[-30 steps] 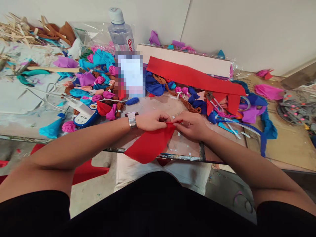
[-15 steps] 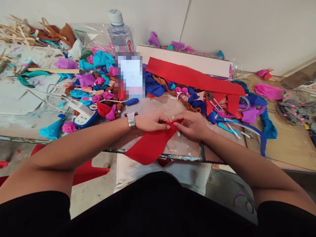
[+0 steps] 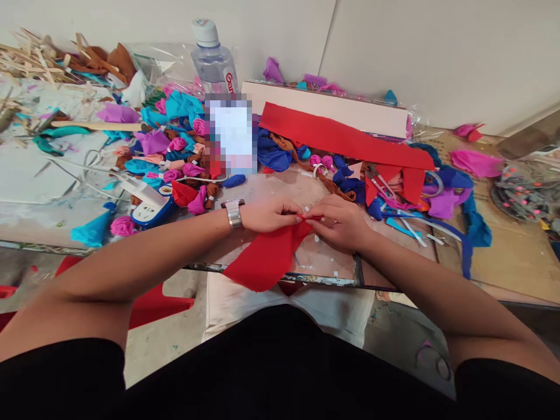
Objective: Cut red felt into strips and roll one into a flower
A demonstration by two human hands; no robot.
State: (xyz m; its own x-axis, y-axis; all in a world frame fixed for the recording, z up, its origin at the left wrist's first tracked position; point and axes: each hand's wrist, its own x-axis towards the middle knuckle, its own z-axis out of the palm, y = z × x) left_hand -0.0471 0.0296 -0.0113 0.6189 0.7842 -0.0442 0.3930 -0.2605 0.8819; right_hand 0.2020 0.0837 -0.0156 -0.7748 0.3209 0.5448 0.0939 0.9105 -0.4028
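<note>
A strip of red fabric (image 3: 262,256) hangs from my fingers, its wide end drooping over the table's front edge. My left hand (image 3: 270,214), below a metal watch (image 3: 235,214), pinches the strip's upper end between thumb and forefinger. Close against it, my right hand (image 3: 336,221) grips the gathered corner of the same strip, thumb and fingertips together. The fabric is bunched and narrow where the two hands meet; the exact folds are hidden by the fingers. A longer red fabric strip (image 3: 341,137) lies behind the hands, across a pile of scraps.
Rolled fabric flowers (image 3: 177,144) and scraps crowd the left and back. A plastic bottle (image 3: 214,61) stands behind a blurred phone-like screen (image 3: 234,137). A blue-and-white power socket (image 3: 151,210) with cables sits left; scissors (image 3: 380,181) lie right. Green-handled pliers (image 3: 61,133) rest far left.
My right fingers have shifted slightly, and the fabric corner between the hands is more bunched. The strip's hanging end has moved a little to the right.
</note>
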